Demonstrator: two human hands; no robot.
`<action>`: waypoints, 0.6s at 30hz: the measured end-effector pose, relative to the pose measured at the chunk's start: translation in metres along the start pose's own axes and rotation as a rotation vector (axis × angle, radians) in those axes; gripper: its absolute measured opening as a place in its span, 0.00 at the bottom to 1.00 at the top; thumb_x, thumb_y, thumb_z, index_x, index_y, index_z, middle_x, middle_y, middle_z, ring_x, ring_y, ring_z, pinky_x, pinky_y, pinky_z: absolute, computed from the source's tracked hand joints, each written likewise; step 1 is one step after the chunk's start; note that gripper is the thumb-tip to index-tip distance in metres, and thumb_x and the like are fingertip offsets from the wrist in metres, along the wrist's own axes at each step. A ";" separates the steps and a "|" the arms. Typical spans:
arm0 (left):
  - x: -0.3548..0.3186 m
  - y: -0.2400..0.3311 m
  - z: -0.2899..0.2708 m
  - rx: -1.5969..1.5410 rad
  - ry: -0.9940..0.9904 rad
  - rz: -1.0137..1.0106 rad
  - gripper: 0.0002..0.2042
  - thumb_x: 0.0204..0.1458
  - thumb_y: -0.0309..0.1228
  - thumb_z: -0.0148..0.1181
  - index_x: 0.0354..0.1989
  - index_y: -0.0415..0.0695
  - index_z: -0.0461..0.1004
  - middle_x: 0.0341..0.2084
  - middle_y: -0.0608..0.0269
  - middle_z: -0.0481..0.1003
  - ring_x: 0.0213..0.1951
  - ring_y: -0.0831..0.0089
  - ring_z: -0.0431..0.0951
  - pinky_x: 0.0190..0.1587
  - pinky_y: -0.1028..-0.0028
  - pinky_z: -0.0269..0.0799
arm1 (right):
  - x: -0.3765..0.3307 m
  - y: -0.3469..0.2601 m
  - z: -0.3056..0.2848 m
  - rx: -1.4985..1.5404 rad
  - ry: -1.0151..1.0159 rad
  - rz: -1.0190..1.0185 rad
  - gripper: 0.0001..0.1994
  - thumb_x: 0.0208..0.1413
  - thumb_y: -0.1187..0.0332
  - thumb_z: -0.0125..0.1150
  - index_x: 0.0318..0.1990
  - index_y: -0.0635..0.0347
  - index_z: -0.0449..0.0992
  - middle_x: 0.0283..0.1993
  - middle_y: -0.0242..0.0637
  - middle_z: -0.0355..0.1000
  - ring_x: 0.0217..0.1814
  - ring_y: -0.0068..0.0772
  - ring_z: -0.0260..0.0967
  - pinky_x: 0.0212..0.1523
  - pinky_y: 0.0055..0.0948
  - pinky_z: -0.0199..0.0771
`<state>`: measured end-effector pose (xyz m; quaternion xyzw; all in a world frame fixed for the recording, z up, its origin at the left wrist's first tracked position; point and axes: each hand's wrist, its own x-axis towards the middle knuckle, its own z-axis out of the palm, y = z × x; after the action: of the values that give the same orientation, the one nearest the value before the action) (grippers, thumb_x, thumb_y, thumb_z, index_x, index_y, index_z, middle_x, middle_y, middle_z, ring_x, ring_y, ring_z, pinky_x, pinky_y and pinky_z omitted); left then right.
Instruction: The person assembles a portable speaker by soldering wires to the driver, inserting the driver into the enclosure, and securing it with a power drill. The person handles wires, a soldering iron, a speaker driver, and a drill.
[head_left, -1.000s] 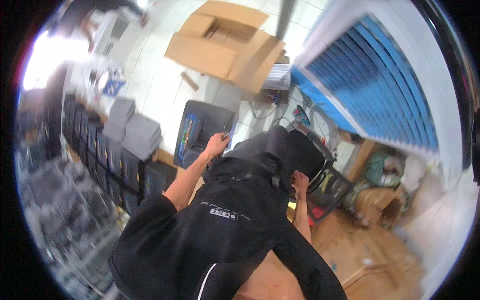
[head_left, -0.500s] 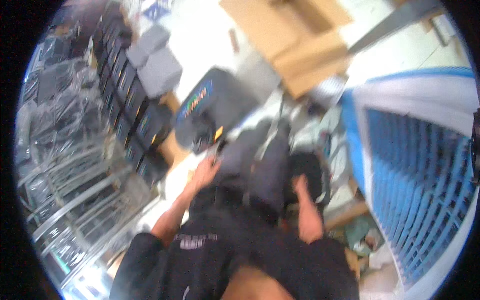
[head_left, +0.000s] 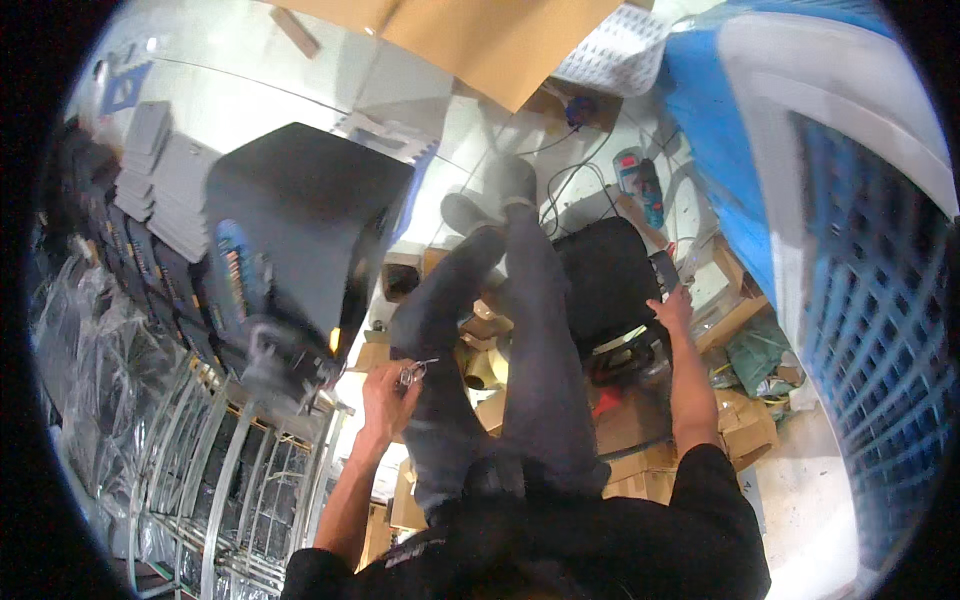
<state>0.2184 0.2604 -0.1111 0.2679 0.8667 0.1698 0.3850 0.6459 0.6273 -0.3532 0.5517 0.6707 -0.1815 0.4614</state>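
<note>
My left hand is closed around a small shiny metal piece, held just in front of my left thigh. My right hand reaches out to the right edge of a black chair and grips it near a dark armrest part. My legs in grey trousers stand between the two hands, with my feet on the pale floor. A big black box with a coloured side sits just left of my left hand.
A wire rack holding plastic-wrapped goods fills the lower left. Stacked grey boxes stand at upper left, with an open cardboard box at the top. On the right is a white unit with blue slats. Cables and cardboard scraps litter the floor.
The view has swung and closed in. My left hand has come off the black box down to my thigh and now holds the metal piece. My right hand has shifted to the chair's right edge.
</note>
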 end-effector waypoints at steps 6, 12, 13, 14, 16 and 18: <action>0.050 -0.024 0.046 -0.123 -0.163 0.048 0.13 0.42 0.26 0.70 0.37 0.44 0.77 0.27 0.57 0.76 0.31 0.56 0.77 0.37 0.60 0.70 | 0.099 -0.008 0.041 0.017 0.129 -0.049 0.40 0.43 0.52 0.74 0.57 0.71 0.63 0.52 0.59 0.70 0.57 0.58 0.68 0.55 0.49 0.69; 0.061 -0.026 0.092 -0.374 -0.120 -0.032 0.10 0.44 0.28 0.70 0.36 0.44 0.78 0.25 0.58 0.76 0.28 0.59 0.76 0.33 0.63 0.70 | 0.085 -0.040 0.038 -0.274 0.146 -0.228 0.31 0.53 0.49 0.66 0.49 0.72 0.69 0.36 0.54 0.77 0.40 0.54 0.77 0.40 0.46 0.78; 0.062 -0.028 0.099 -0.392 -0.094 -0.031 0.10 0.45 0.29 0.70 0.35 0.43 0.79 0.25 0.58 0.76 0.28 0.59 0.76 0.33 0.63 0.70 | 0.081 -0.051 0.039 -0.302 0.184 -0.293 0.31 0.53 0.48 0.65 0.48 0.71 0.70 0.35 0.54 0.77 0.38 0.54 0.77 0.38 0.45 0.78; 0.063 -0.030 0.107 -0.408 -0.062 -0.029 0.09 0.45 0.29 0.70 0.35 0.43 0.79 0.25 0.58 0.76 0.27 0.59 0.76 0.32 0.63 0.70 | 0.078 -0.061 0.038 -0.316 0.184 -0.293 0.30 0.53 0.48 0.65 0.48 0.71 0.70 0.34 0.53 0.77 0.37 0.53 0.77 0.38 0.44 0.78; 0.063 -0.033 0.122 -0.427 -0.030 -0.067 0.10 0.46 0.30 0.69 0.36 0.43 0.79 0.25 0.57 0.77 0.28 0.59 0.76 0.33 0.63 0.71 | 0.073 -0.074 0.036 -0.326 0.208 -0.321 0.30 0.53 0.48 0.65 0.48 0.71 0.70 0.32 0.52 0.77 0.36 0.53 0.78 0.37 0.44 0.78; 0.064 -0.038 0.134 -0.478 -0.009 -0.091 0.10 0.45 0.30 0.70 0.36 0.43 0.79 0.25 0.57 0.77 0.29 0.58 0.77 0.34 0.63 0.72 | 0.070 -0.076 0.035 -0.311 0.221 -0.319 0.30 0.52 0.46 0.64 0.45 0.68 0.71 0.30 0.52 0.77 0.34 0.54 0.77 0.36 0.46 0.77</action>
<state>0.2716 0.2802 -0.2532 0.1308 0.8112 0.3515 0.4486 0.5935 0.6166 -0.4489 0.3777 0.8157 -0.0853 0.4299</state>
